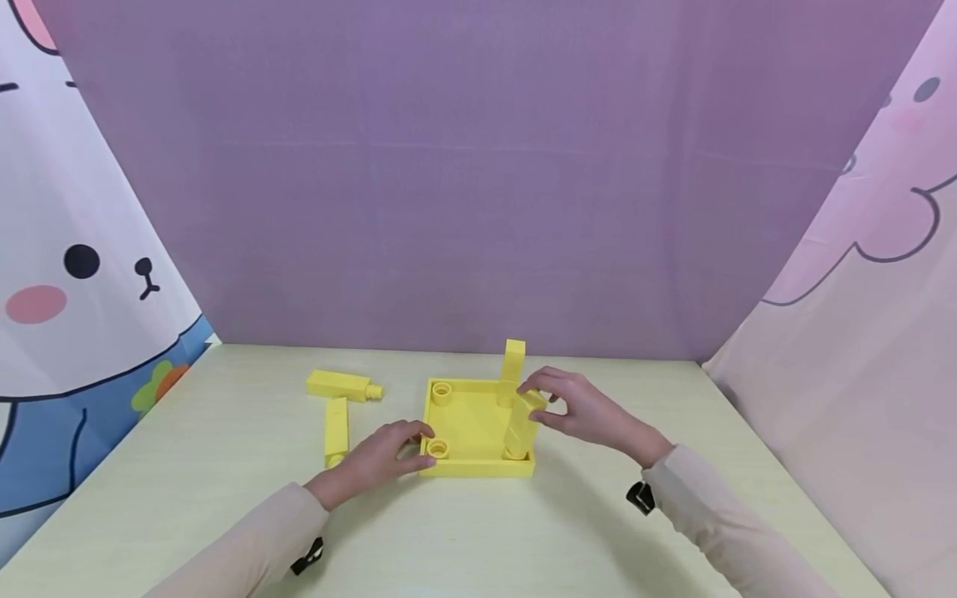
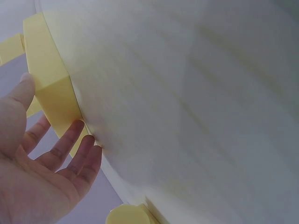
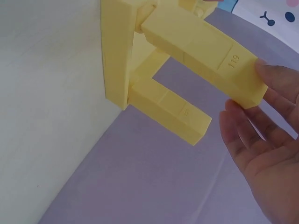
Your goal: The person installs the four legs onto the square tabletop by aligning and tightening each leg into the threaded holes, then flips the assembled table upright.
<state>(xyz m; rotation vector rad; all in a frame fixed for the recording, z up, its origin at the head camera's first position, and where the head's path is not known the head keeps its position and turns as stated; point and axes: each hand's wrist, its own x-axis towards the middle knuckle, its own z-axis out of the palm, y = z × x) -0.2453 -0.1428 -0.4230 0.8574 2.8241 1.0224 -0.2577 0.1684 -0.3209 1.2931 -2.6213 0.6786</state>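
Note:
A shallow yellow square tray (image 1: 473, 428) with a raised rim lies on the table, its two left corners showing round sockets (image 1: 442, 393). My left hand (image 1: 380, 458) holds the tray's near left corner, thumb on the front side and fingers along the left side. At the near right corner, my right hand (image 1: 586, 409) pinches the top of a square yellow leg (image 3: 201, 49) marked "119" between thumb and fingers. This leg leans slightly, its lower end right at the corner socket. Another yellow leg (image 1: 512, 364) stands upright in the far right corner.
Left of the tray, two loose yellow legs lie on the pale table (image 1: 478, 540): one sideways with its round peg to the right (image 1: 340, 385), one pointing toward me (image 1: 336, 428) near my left hand. A purple cloth (image 1: 463, 183) hangs behind; printed cloths flank both sides.

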